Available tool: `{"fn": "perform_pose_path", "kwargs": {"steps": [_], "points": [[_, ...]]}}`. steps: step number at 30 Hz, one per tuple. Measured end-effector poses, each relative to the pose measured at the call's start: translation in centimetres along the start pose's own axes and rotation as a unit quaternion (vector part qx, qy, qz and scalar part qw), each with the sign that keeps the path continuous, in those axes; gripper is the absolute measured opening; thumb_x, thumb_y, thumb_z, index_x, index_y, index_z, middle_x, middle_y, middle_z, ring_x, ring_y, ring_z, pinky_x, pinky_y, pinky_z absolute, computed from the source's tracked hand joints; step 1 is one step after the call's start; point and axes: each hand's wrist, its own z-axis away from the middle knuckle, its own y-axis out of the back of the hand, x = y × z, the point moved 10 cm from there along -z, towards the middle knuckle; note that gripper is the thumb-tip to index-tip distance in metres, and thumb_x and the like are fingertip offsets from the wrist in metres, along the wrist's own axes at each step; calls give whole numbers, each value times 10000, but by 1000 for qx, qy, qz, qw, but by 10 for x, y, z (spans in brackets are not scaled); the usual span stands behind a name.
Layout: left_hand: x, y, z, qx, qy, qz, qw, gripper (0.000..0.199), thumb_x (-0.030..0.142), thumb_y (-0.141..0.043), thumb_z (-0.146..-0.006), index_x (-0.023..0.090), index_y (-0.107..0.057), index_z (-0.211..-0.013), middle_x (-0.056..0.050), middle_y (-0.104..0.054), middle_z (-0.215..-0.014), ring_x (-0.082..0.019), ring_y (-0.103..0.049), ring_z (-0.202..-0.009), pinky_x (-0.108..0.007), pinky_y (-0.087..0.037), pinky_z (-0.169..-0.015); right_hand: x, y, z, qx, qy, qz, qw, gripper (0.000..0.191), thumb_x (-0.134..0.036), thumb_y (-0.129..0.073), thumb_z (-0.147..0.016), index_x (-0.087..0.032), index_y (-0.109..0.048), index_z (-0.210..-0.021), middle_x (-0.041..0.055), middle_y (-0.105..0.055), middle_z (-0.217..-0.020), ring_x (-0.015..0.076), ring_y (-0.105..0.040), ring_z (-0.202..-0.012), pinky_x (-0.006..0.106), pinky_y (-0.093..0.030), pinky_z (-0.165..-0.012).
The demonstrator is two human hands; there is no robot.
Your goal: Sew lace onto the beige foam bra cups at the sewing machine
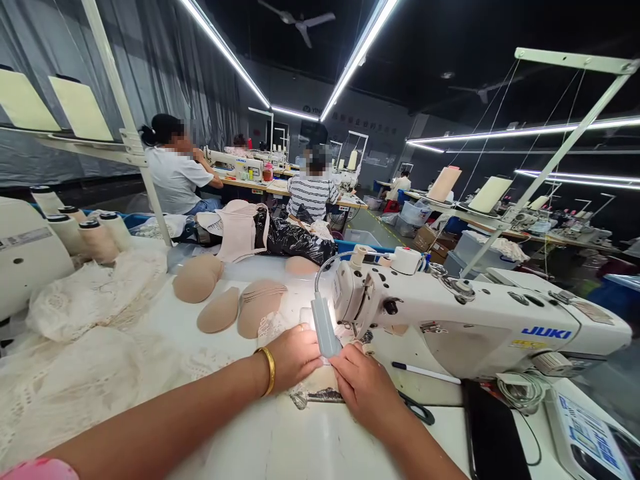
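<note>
A piece of beige fabric with pale lace lies under the head of the white sewing machine. My left hand, with a gold bracelet at the wrist, presses and grips the fabric's left side, its fingers close together. On the other side, my right hand pinches the fabric's right edge beside the needle area. A grey gooseneck lamp shines down between my hands and hides the needle and part of the fabric. Left of the machine lie beige foam cups, some stacked.
White lace cloth heaps on the left, near thread cones. At right are a black phone, a white pen-like stick, black-handled scissors and a control box. Co-workers sit at machines beyond.
</note>
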Motion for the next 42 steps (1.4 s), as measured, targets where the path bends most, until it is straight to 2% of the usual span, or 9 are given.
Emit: {"fn": "perform_pose_path", "kwargs": {"steps": [17, 19, 23, 25, 27, 29, 30, 33, 42], "points": [[-11, 12, -5, -36, 73, -22, 996, 163, 29, -566, -781, 178, -569, -847, -98, -658, -864, -282, -607, -815, -409, -490, -776, 1, 10, 2, 38, -47, -159, 985, 227, -204, -420, -1027, -253, -642, -1029, 56, -659, -921, 239, -599, -854, 371, -471, -759], [-4, 27, 9, -24, 91, -5, 996, 189, 33, -520, -829, 173, -580, -941, -89, -667, -886, -266, -616, -807, -385, -498, -745, 4, 2, 3, 4, -130, -285, 950, 170, -318, -447, -1042, -256, -602, -1072, 35, -673, -882, 232, -613, -831, 367, -466, -758], [45, 52, 55, 32, 119, 174, 977, 203, 173, -561, -932, 239, -622, -1115, -65, -703, -1092, -253, -625, -1032, -397, -494, -937, -10, -21, 9, -31, -273, -552, 787, 391, -499, -623, -950, -249, -478, -1214, -34, -667, -774, 189, -598, -728, 307, -447, -697], [61, 31, 83, 15, 233, 439, 868, 295, 425, -739, -890, 243, -645, -1103, -82, -718, -1116, -259, -643, -1017, -389, -510, -916, -23, -21, 10, 6, -289, -616, 733, 478, -484, -728, -872, -240, -493, -1208, -56, -637, -727, 174, -584, -702, 285, -434, -679], [88, -10, 108, -31, 357, 690, 629, 626, 713, -802, -748, 213, -650, -1092, -109, -753, -1025, -251, -699, -910, -367, -542, -830, -36, -18, 16, 60, -290, -649, 701, 506, -464, -784, -831, -246, -520, -1204, -64, -611, -716, 171, -596, -713, 276, -439, -684], [92, -21, 121, 63, 432, 780, 449, 736, 737, -866, -644, 175, -667, -1077, -129, -764, -1025, -256, -725, -963, -354, -553, -899, -47, -17, 29, 107, -284, -666, 681, 544, -494, -811, -810, -267, -537, -1222, -58, -603, -738, 175, -616, -723, 282, -465, -693], [83, -17, 124, 141, 449, 783, 407, 719, 676, -913, -624, 162, -679, -1069, -134, -765, -1050, -264, -725, -1011, -348, -550, -939, -53, -19, 36, 122, -282, -670, 676, 572, -524, -817, -802, -277, -539, -1237, -52, -605, -749, 179, -623, -713, 291, -481, -691], [53, 8, 131, 300, 464, 736, 390, 589, 439, -990, -596, 160, -706, -1030, -114, -778, -1058, -290, -733, -1010, -333, -581, -855, -67, -28, 57, 129, -279, -672, 673, 716, -626, -818, -771, -292, -514, -1327, -9, -659, -794, 202, -643, -677, 326, -525, -661], [74, -5, 113, 188, 453, 810, 322, 578, 635, -821, -768, 127, -734, -1030, -138, -791, -976, -335, -738, -1002, -364, -582, -819, -61, -19, 68, 167, -295, -655, 675, 835, -640, -829, -766, -302, -476, -1442, 48, -742, -923, 273, -712, -877, 419, -582, -830]]}}
